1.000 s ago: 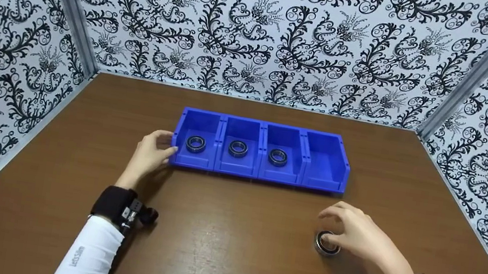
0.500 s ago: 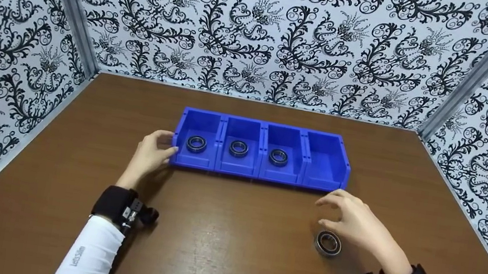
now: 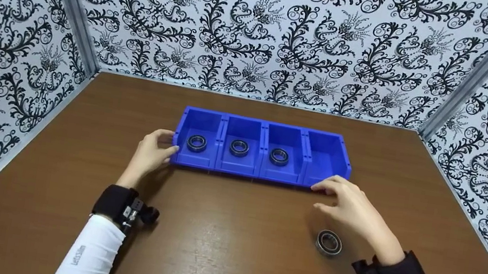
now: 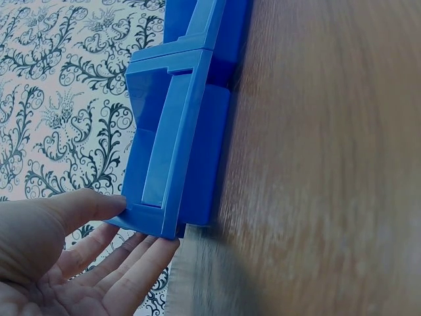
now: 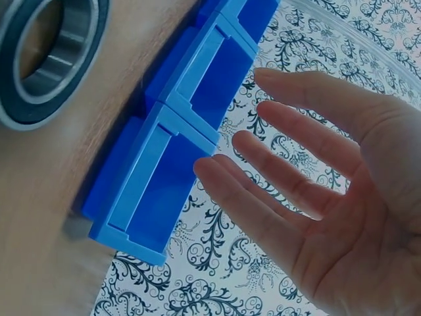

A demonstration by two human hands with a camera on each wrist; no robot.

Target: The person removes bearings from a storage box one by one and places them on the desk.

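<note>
The blue storage bin row (image 3: 234, 168) stands on the table, with several compartments side by side. One ball bearing lies in each of the three left compartments: the left bearing (image 3: 195, 149), the middle bearing (image 3: 238, 154) and the right bearing (image 3: 278, 163). The rightmost compartment (image 3: 323, 164) holds none. My left hand (image 3: 152, 154) grips the bin row's left end, thumb over the edge and fingers against the outer side. Empty, with fingers spread and gently bent, my right hand (image 3: 352, 206) hovers by the front right corner. Behind it, a larger-looking ball bearing (image 5: 49, 72) lies on the table.
The brown wooden table (image 3: 219, 239) reaches back to a wall panel (image 3: 259, 33) with black floral print. Similar panels close off both sides, joined by grey corner posts (image 3: 70, 4). Each wrist wears a black strap (image 3: 114, 204) with a small camera.
My right hand has moved away from the loose bearing, forward and left to the bin row's front right corner. The bearing stays on the table. My left hand has kept its grip.
</note>
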